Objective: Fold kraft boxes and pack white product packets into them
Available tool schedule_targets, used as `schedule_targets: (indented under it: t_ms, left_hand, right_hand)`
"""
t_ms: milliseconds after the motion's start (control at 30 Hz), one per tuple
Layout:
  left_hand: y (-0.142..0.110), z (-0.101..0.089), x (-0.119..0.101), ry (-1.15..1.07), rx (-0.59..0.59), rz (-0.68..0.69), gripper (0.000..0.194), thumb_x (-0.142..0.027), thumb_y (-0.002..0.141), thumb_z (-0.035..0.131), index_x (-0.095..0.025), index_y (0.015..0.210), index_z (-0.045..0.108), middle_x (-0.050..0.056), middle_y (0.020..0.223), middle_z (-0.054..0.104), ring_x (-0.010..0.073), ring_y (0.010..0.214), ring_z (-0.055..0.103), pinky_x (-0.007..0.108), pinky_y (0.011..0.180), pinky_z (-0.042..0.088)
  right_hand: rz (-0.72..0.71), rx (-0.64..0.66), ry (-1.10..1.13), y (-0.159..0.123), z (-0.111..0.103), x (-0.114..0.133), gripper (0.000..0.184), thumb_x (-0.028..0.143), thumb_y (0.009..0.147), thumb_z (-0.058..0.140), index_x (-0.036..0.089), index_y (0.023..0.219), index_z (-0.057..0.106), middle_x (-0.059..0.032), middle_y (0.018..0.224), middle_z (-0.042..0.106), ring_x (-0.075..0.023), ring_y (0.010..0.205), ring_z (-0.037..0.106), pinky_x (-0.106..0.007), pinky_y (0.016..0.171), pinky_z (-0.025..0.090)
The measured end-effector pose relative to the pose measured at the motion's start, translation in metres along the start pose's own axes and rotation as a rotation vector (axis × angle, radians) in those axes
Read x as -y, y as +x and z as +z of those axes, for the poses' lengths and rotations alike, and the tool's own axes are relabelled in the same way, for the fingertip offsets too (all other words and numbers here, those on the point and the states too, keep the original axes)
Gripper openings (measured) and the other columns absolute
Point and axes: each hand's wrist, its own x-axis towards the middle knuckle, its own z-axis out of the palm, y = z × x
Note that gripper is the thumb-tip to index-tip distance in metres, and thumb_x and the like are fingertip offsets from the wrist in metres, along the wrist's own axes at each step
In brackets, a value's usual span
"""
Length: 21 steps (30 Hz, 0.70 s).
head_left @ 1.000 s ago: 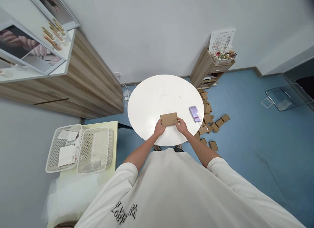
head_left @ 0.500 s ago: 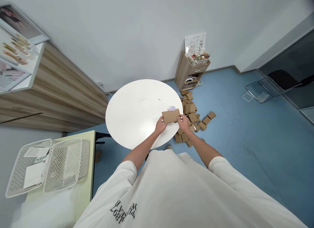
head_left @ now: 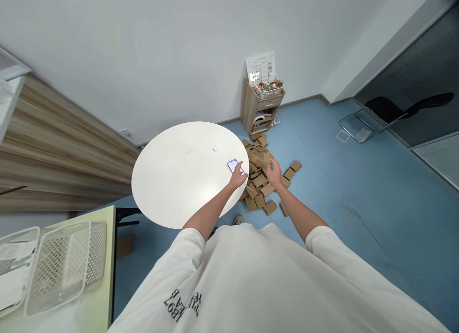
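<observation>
Two hands, head view: both bare, reaching forward from white sleeves, apart from each other.
Right hand: out past the rim of the round white bench, above the heap of cardboard boxes; fingers curled and close together, against or just beside the edge of a brown cardboard box. Impossible to tell whether pinched or just let go.
Cardboard box: off the bench, over or among the heap, slightly tilted in appearance.
Left hand: over the bench's right side, fingers parted, no box between; partly across the phone, contact uncertain.
Step in hand: by judgement, setting the box down with the right hand alone, left hand free beside the phone.
Next move: by judgement, calls for a clean opening of the right fingers, low over the heap, without knocking boxes loose across the blue floor.
Hard to make out: box outline, merged in colour with the heap; height above the heap; fingertip contact, too small to read; lower phone screen, covered by the left hand.
Cut off: white plastic basket at the left edge.
</observation>
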Motion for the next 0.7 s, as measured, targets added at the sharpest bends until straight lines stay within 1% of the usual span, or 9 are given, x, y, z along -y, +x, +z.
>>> schedule_targets:
  t_ms: [167,300,433,533,700]
  left_hand:
    - [-0.011,-0.01,0.014,0.053,-0.084,-0.062,0.085,-0.02,0.079,0.069,-0.023,0.157,0.035,0.014,0.164,0.034,0.0347,0.15,0.034,0.051,0.121,0.034]
    - [-0.016,-0.019,0.021,0.073,-0.124,-0.059,0.085,-0.019,0.078,0.07,-0.021,0.156,0.036,0.014,0.163,0.035,0.0344,0.149,0.036,0.049,0.122,0.032]
    - [-0.023,-0.032,0.024,0.085,-0.159,-0.08,0.085,-0.02,0.08,0.069,-0.02,0.157,0.034,0.016,0.164,0.033,0.0343,0.149,0.036,0.047,0.121,0.034]
    - [-0.031,-0.043,0.026,0.082,-0.177,-0.109,0.084,-0.021,0.081,0.069,-0.021,0.158,0.033,0.015,0.165,0.031,0.0339,0.147,0.038,0.046,0.118,0.037]
    - [-0.05,-0.062,0.036,0.073,-0.227,-0.149,0.082,-0.02,0.083,0.067,-0.023,0.158,0.032,0.014,0.165,0.03,0.0329,0.145,0.041,0.045,0.116,0.04]
  right_hand:
    - [0.066,0.077,0.052,-0.003,0.015,-0.017,0.056,0.039,0.093,0.043,0.022,0.145,0.054,-0.0111,0.154,0.047,-0.0311,0.141,0.043,-0.049,0.118,0.038]
    - [0.064,0.107,0.073,-0.005,0.03,-0.021,0.056,0.034,0.09,0.045,0.02,0.144,0.057,-0.0115,0.15,0.051,-0.0308,0.137,0.048,-0.048,0.117,0.04]
    - [0.059,0.166,0.081,-0.006,0.044,-0.014,0.056,0.032,0.09,0.045,0.019,0.143,0.058,-0.012,0.148,0.054,-0.0302,0.134,0.051,-0.046,0.115,0.042]
    - [0.039,0.213,0.084,-0.007,0.057,-0.005,0.056,0.032,0.09,0.046,0.019,0.143,0.057,-0.0124,0.148,0.054,-0.0302,0.132,0.052,-0.047,0.113,0.044]
    - [-0.066,0.293,0.08,-0.012,0.083,0.007,0.053,0.034,0.091,0.046,0.019,0.14,0.06,-0.0134,0.143,0.058,-0.0295,0.131,0.053,-0.047,0.113,0.043]
